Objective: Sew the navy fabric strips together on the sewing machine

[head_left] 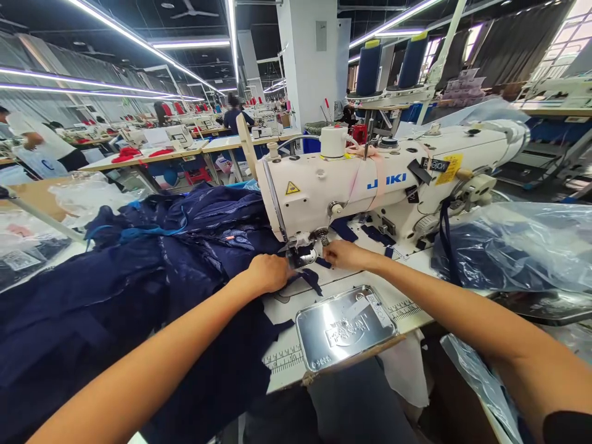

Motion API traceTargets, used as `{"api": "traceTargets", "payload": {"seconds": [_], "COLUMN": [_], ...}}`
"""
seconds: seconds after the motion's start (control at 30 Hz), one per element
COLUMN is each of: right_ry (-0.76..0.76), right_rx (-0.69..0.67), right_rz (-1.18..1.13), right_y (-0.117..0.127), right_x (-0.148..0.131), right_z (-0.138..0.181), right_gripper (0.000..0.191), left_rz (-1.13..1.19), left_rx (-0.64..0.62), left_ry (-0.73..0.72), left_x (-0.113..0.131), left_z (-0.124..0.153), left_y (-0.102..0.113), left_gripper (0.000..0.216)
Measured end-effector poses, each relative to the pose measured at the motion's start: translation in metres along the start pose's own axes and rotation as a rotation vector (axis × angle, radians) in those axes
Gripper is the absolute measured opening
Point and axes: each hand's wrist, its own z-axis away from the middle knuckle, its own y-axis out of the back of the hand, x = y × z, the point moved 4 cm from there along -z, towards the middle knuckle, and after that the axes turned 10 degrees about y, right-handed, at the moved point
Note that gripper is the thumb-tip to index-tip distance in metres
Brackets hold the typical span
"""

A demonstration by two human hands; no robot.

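A white sewing machine [319,185] stands before me, its presser foot [305,256] between my two hands. Just left of the foot, my left hand [269,272] is closed with fingers curled down at the edge of the navy cloth [198,246]; its fingertips are partly blurred. To the right of the foot, my right hand [345,254] is pinched, fingertips close under the tension knob [321,235]. What either hand grips is hidden. A narrow navy strip [312,280] lies in front of the foot.
A shiny metal tin lid [346,327] lies at the table's front edge, over a printed ruler [404,307]. Clear plastic bags [531,240] holding dark items sit at the right. Navy scraps [377,234] lie behind my right hand. Thread cones [369,68] stand behind the machine.
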Motion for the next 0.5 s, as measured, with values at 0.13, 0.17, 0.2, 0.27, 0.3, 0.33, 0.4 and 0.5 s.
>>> {"api": "traceTargets", "payload": {"seconds": [0.13,0.17,0.2,0.27,0.3,0.33,0.4,0.5], "right_ry": [-0.006,-0.012,-0.009,0.04,0.082,0.126,0.192,0.224], "right_rx": [0.009,0.026,0.049,0.119,0.163,0.208,0.281,0.325], "right_rz": [0.072,0.093,0.112,0.152,0.171,0.189,0.218,0.238], "right_y": [0.002,0.002,0.002,0.001,0.0,-0.002,-0.008,-0.017], "right_x": [0.007,0.008,0.007,0.004,0.002,-0.001,-0.004,-0.004], "right_z": [-0.007,-0.006,-0.003,0.004,0.008,0.011,0.016,0.017], "right_gripper": [0.017,0.017,0.016,0.013,0.011,0.009,0.009,0.009], "left_rz": [-0.044,0.004,0.074,0.257,0.358,0.465,0.688,0.834], "left_rx": [-0.01,0.001,0.012,0.025,0.022,0.001,-0.077,-0.048], "left_ry": [-0.121,-0.132,-0.134,-0.124,-0.111,-0.1,-0.079,-0.033], "left_x": [0.005,0.005,0.005,0.004,0.003,0.002,0.003,0.004], "left_z": [0.007,0.01,0.015,0.023,0.027,0.03,0.033,0.028], "left_y": [0.001,0.001,0.002,0.003,0.003,0.002,-0.002,-0.004], "left_gripper": [0.024,0.022,0.021,0.023,0.026,0.028,0.026,0.014]}}
